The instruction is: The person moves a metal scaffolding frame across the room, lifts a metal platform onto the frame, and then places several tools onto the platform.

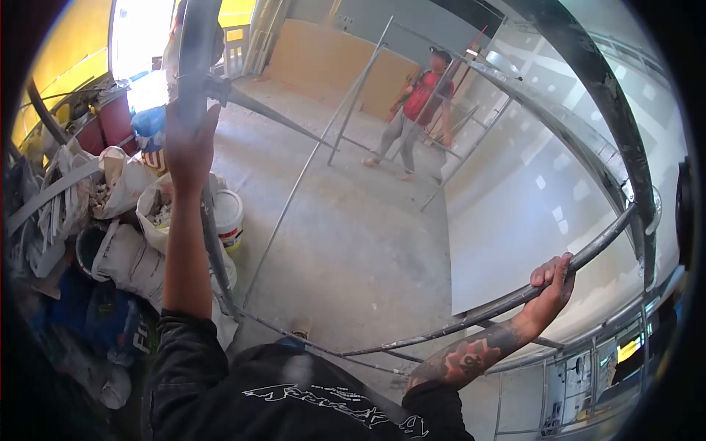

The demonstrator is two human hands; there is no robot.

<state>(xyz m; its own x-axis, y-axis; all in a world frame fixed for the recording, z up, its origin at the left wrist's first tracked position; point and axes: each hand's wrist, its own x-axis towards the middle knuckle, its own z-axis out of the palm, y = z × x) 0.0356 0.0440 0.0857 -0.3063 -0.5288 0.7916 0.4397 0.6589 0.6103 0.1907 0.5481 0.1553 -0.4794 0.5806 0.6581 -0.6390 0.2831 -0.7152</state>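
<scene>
Metal scaffold tubes surround me, bent by the wide lens. My left hand [190,147] is raised against an upright scaffold pole [198,55], its thumb on the near right side and its other fingers mostly hidden or blurred; it appears closed around the pole. On the other side, my right hand [555,279] wraps its fingers over a paint-spotted horizontal scaffold bar [471,320]. A thinner brace [276,120] runs off from the pole just above my left hand.
Filled sacks [132,253], a white bucket [228,219] and red containers [114,117] crowd the left. Across the concrete floor [331,250], a person in a red shirt [425,95] stands by another scaffold frame [357,81]. Patched wall panels [544,198] line the right.
</scene>
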